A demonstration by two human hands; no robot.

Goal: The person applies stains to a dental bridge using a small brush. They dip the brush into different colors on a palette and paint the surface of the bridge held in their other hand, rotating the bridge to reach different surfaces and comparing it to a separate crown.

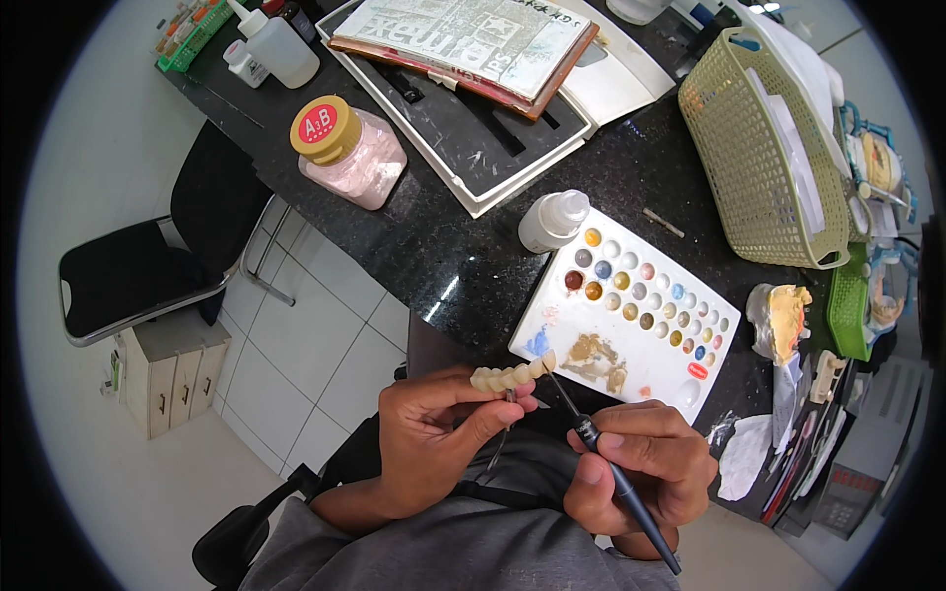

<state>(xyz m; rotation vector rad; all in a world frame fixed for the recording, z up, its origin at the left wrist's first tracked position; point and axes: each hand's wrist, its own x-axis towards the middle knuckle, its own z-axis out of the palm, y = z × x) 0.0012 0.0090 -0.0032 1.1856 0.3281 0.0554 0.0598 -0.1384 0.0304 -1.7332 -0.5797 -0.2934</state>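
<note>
My left hand (429,443) is closed around a thin metal holder (501,445), only partly visible, which carries a dental bridge (510,378), a curved row of several cream-coloured teeth. In my right hand (655,463) is a fine brush (642,520) with a dark handle, gripped like a pen. Its tip meets or nearly meets the right-end tooth; I cannot tell whether they touch. Just beyond both hands lies a white palette (655,369) with rows of coloured wells and brown and blue smears on its flat part.
A white bottle (554,222) stands by the palette's far left corner. Farther off are a yellow-lidded jar (353,153) of pink powder and a book (463,44) on a shallow box (473,192). To the right are a mesh basket (764,158), a dental cast (780,320) and a crumpled tissue (746,455).
</note>
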